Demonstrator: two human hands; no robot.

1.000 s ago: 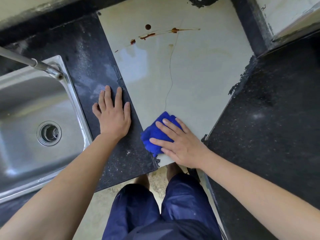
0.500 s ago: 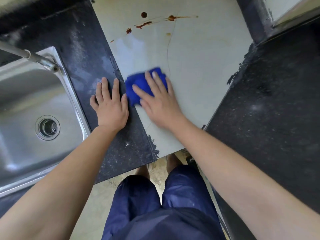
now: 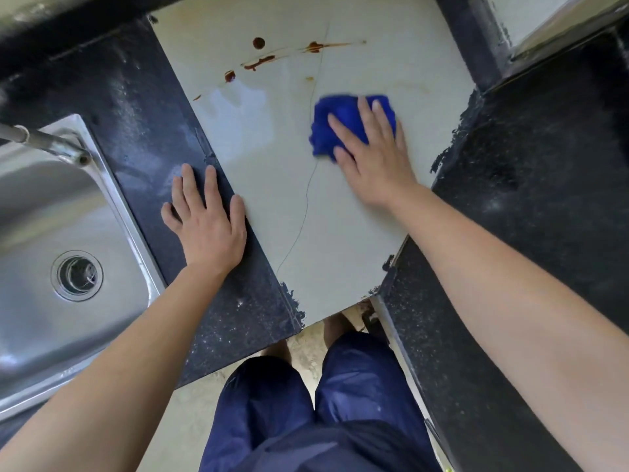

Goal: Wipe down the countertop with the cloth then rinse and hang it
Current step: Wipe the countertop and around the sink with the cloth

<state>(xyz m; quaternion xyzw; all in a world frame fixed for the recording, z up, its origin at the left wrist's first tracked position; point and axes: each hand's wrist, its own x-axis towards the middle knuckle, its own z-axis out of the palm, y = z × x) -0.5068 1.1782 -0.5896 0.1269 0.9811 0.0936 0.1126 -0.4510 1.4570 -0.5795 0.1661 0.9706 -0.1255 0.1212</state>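
here, my right hand (image 3: 372,158) lay flat with fingers spread, pressing the bunched blue cloth (image 3: 343,126) onto the pale countertop (image 3: 272,172), on its right half, just beside the thin crack (image 3: 308,199) that ran down the surface. my left hand (image 3: 207,219) held nothing; it was spread wide, palm down on the dark speckled strip (image 3: 143,131) between the pale slab and the steel sink (image 3: 44,233). brown stains (image 3: 258,63) sat farther back on the pale surface, apart from the cloth.
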